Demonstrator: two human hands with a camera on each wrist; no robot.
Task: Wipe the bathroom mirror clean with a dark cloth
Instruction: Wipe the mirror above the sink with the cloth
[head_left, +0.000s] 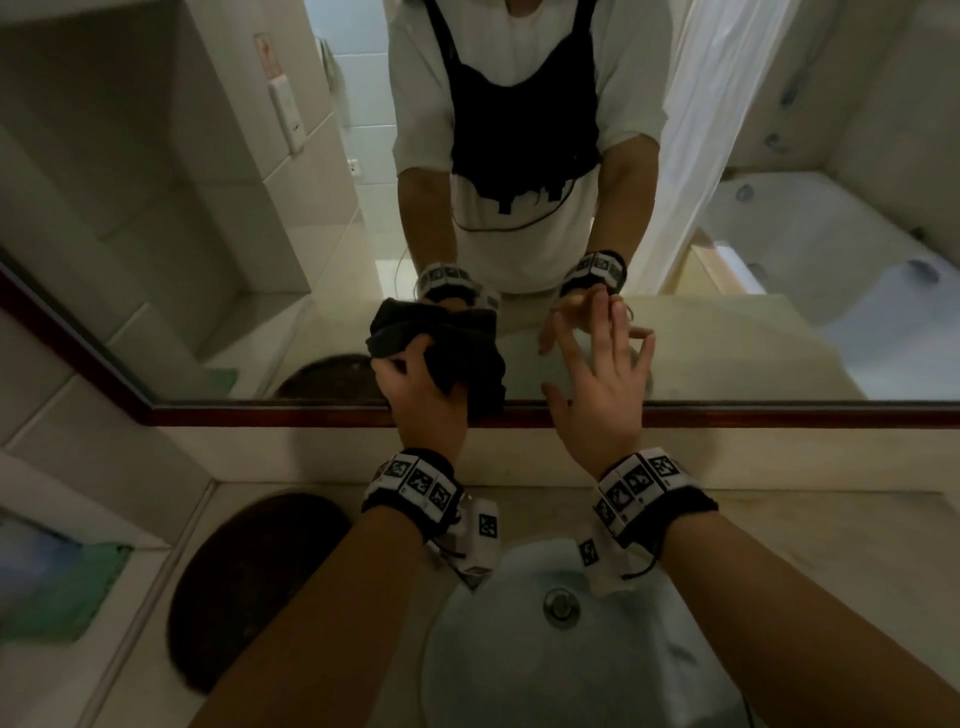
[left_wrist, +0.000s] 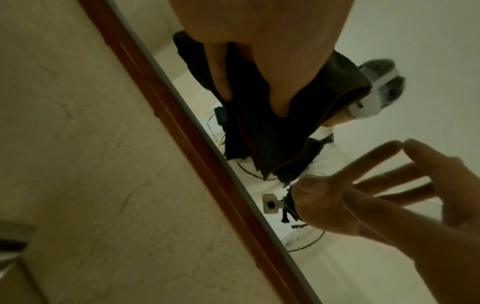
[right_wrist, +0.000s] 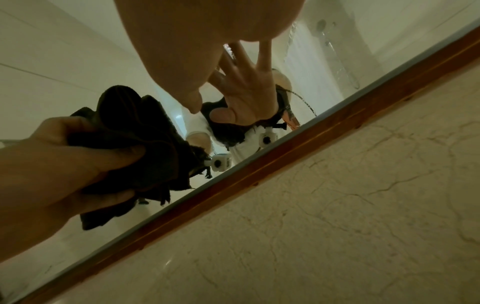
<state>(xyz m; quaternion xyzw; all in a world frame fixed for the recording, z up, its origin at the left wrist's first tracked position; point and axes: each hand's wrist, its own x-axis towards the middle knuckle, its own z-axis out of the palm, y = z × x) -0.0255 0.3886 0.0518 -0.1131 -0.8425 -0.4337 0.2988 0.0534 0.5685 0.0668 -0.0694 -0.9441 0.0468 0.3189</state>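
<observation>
While left hand (head_left: 421, 395) bunches soft, light dark cloth (head_left: 462, 348) | right hand (head_left: 602, 395) splayed, empty, at mirror (head_left: 208, 208) | grip wad mid-fold, press flat

A home bathroom: a wood-framed mirror (head_left: 208, 208) above a round sink (head_left: 519, 649), marble-look counter (head_left: 779, 519), and what looks like a bathtub (head_left: 810, 228) reflected.
</observation>
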